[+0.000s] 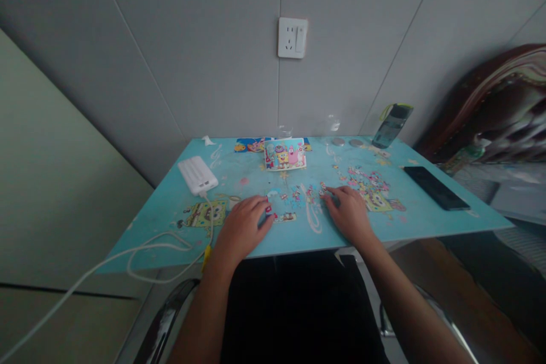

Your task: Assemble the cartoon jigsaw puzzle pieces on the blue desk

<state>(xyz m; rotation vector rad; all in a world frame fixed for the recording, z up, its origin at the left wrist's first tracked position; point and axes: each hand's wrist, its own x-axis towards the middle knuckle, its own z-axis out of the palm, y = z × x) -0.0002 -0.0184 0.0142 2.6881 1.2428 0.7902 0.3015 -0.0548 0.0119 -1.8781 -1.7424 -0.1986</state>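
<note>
Grey wall with a socket (292, 37) behind a blue cartoon table (170, 199), puzzle pieces (298, 196) scattered mid-table below a picture card (285, 154). So the left hand (244, 224) is half curled, fingertips on a small piece (268, 209), can't tell if it's pinched, and the right hand (348, 215) lies flat, gripping nothing, fingertips at the puzzle pieces. Also a power bank (197, 175) far left, phone (435, 187) far right

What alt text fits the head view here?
A person's left hand and right hand rest on a turquoise table among small jigsaw pieces. A picture card, white power bank, black phone and bottle sit around them.
</note>
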